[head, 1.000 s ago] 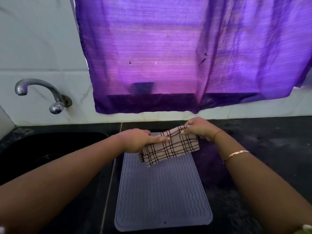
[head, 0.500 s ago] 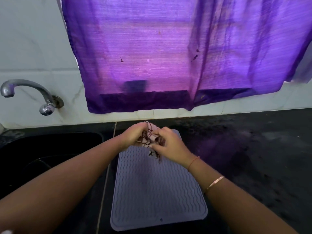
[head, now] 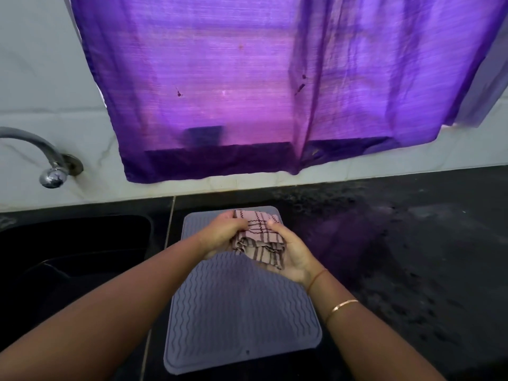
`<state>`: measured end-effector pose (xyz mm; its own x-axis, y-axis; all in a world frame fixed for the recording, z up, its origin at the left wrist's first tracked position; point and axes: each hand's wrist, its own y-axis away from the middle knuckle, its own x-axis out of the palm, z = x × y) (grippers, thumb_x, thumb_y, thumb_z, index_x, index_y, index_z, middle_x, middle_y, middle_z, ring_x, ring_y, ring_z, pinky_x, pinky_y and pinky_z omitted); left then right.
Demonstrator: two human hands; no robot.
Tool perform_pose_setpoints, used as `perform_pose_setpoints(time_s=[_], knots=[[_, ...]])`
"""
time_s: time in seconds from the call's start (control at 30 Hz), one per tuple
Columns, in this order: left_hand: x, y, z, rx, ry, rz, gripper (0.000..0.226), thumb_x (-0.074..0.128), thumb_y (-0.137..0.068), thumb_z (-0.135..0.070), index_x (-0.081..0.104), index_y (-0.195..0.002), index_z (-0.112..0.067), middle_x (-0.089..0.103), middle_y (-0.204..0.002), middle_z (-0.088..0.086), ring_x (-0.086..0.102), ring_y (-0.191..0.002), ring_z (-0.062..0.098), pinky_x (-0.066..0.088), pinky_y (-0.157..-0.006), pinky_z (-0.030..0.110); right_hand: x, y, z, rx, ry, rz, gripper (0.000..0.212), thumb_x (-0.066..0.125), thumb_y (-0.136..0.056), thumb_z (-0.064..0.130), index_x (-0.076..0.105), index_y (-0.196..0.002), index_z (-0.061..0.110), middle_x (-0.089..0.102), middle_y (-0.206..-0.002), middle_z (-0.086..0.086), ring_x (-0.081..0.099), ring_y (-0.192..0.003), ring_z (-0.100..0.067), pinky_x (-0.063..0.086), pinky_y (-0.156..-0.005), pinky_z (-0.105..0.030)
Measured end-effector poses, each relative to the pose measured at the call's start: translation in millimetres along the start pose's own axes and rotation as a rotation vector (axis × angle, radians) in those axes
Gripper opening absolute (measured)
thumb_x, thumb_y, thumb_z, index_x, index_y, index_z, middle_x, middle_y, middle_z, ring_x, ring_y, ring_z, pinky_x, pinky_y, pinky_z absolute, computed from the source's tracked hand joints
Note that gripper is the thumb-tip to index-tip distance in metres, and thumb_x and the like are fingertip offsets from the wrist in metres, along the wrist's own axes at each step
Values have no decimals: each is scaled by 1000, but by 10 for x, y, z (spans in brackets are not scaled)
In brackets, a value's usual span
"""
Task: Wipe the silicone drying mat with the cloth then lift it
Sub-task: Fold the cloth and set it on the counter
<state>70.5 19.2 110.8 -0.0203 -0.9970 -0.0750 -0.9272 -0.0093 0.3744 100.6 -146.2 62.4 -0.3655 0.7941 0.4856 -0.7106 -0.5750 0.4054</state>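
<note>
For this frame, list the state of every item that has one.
Silicone drying mat: flat on the counter, not lifted.
Checked cloth: bunched up, held over the mat's far end.
Left hand: grips the cloth.
Right hand: palm up, thumb pinching the cloth.
Tap: outlet out of frame, flow unknown.
Purple curtain: hanging closed.

The beige checked cloth (head: 258,237), a second ago stretched flat between both hands over the far end of the grey ribbed silicone mat (head: 239,312), is now a folded bundle there. The right hand (head: 291,257) has turned palm-up beneath it with its thumb on top. The left hand (head: 222,232) has moved its grip to the bundle's left side.
</note>
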Motion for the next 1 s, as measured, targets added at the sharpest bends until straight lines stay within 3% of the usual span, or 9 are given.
perform_pose_setpoints(time_s=[0.2, 0.33, 0.43, 0.5, 0.6, 0.67, 0.73, 0.87, 1.0], knots=[[599, -259, 240, -133, -139, -149, 29, 51, -93, -6, 47, -121, -9, 65, -113, 15, 65, -101, 27, 56, -84, 43, -454, -10, -28, -86, 135, -355, 39, 66, -84, 13, 56, -121, 3, 69, -104, -19, 70, -76, -24, 58, -61, -33], [988, -435, 263, -38, -54, -179, 31, 50, -93, -4, 46, -122, -14, 63, -122, 10, 62, -106, 24, 55, -87, 46, -792, 68, 187, -238, 211, -503, 42, 70, -82, 13, 53, -120, 8, 68, -109, -15, 67, -89, -27, 57, -77, -42], [1162, -469, 169, -20, 74, 54, 68, 45, -96, 2, 12, -147, -26, 42, -147, 9, 50, -126, 28, 48, -98, 44, -1118, 158, 403, -322, 240, -551, 42, 70, -81, 12, 54, -120, 8, 66, -115, -17, 66, -96, -29, 55, -85, -45], [1206, -502, 177, -19, -143, 146, 70, 40, -98, 3, 1, -152, -19, 23, -156, 8, 32, -140, 26, 35, -108, 36, -1344, 175, 438, -275, 387, -597, 49, 73, -80, 17, 51, -123, 12, 58, -128, -20, 61, -109, -30, 49, -97, -45], [1168, -574, 343, 40, -630, 87, 51, 37, -99, -1, 26, -149, -8, 30, -153, 11, 32, -139, 24, 29, -108, 28, -1593, 147, 305, 48, 1032, -726, 88, 68, -82, 41, 15, -150, 26, 11, -156, -21, 19, -142, -38, 20, -114, -47], [1115, -573, 459, 50, -729, 80, 44, 38, -99, -4, 37, -143, -8, 39, -148, 11, 37, -136, 23, 32, -107, 29, -1650, 101, 140, 76, 1408, -672, 75, 53, -89, 47, 9, -149, 39, -7, -159, -10, 0, -146, -34, 9, -113, -58], [1038, -576, 554, 49, -748, 83, 38, 39, -99, -6, 46, -136, -7, 46, -142, 10, 43, -130, 23, 36, -105, 31, -1660, 52, -8, 54, 1562, -597, 58, 39, -95, 48, 15, -147, 43, -9, -160, -1, -2, -146, -29, 6, -111, -64], [809, -557, 684, 8, -767, 23, 33, 45, -97, -10, 55, -128, -12, 56, -130, 5, 52, -119, 19, 40, -94, 25, -1668, 38, -69, 118, 1686, -599, 52, 26, -98, 48, 9, -147, 45, -12, -160, -3, -6, -147, -28, 1, -111, -65], [541, -455, 808, 18, -879, -123, 22, 51, -95, -17, 65, -113, -14, 63, -116, 3, 58, -105, 17, 45, -90, 30, -1410, 6, -18, 49, 1874, -686, 60, 40, -92, 34, 19, -148, 26, -5, -159, -16, -7, -146, -34, -3, -112, -62]])
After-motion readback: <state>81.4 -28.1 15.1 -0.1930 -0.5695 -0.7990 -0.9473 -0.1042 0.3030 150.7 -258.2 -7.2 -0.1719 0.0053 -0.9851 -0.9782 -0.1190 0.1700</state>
